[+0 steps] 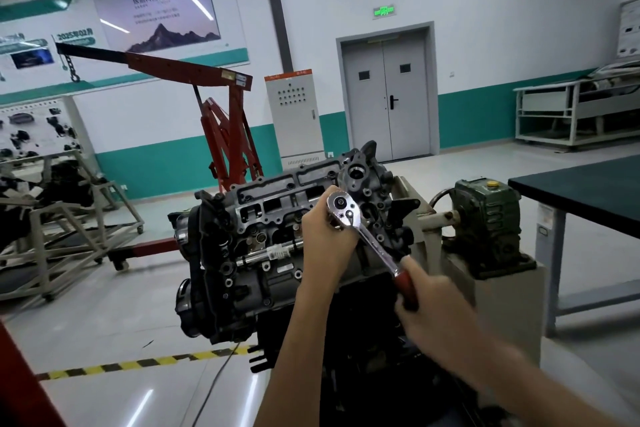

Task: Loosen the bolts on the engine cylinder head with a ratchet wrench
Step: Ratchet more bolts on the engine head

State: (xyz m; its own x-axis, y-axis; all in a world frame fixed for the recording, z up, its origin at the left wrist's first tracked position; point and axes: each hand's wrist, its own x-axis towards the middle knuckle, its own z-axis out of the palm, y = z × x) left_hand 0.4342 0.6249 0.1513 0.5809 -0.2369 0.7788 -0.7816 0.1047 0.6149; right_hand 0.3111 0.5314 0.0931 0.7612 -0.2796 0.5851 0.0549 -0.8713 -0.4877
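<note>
The dark grey cast-metal engine cylinder head sits in the middle of the view, tilted on a beige engine stand. The stand's green gearbox lies toward 3 o'clock of it. A chrome ratchet wrench with a red handle lies over the right end of the head, at about 3 o'clock of the casting. Its round drive end points to 11 o'clock and its handle runs down to 5 o'clock. The left hand comes up from 6 o'clock and has its fingers curled round the round drive end, cupping it from the left. What sits under that end is hidden by the hand. The right hand, somewhat blurred, enters from 5 o'clock and grips the red handle in a closed fist. Behind the engine at 10 o'clock stands a red steel engine hoist with a black boom and a hanging chain. A grey double door is at 1 o'clock, with a pale electrical cabinet to its left. A dark green-topped workbench fills the 3 o'clock edge. Yellow-and-black floor tape runs at 8 o'clock.
</note>
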